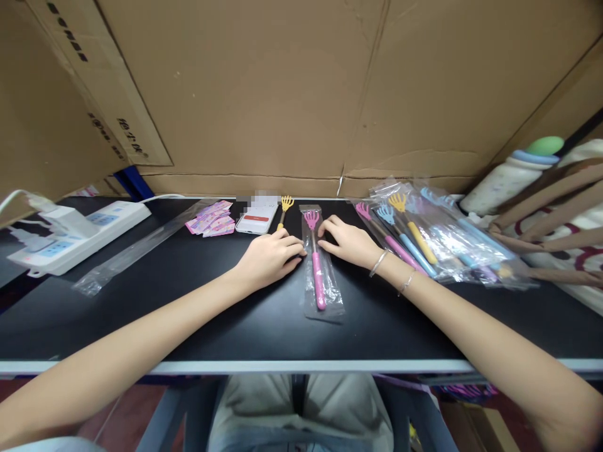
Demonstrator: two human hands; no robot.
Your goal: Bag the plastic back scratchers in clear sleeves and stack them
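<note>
A pink back scratcher (319,280) in a clear plastic bag (333,295) lies on the black table between my hands, claw end away from me. My left hand (269,256) rests at the bag's left edge, palm down, fingers loosely bent and slightly apart. Beyond it a yellow back scratcher (287,203) pokes out; the rest of that one is hidden behind or under the hand. At the right edge of the bag is my right hand (348,242), thumb and fingers curved with a gap between them. Neither hand visibly grips anything.
Several bagged back scratchers (417,242) are piled at right, beside a white bottle (504,179) and a cloth bag (565,226). Left of centre are a phone (257,216), pink printed cards (211,220) and a long clear bag (141,248). A power strip (117,216) sits far left. Cardboard walls (264,88) stand behind.
</note>
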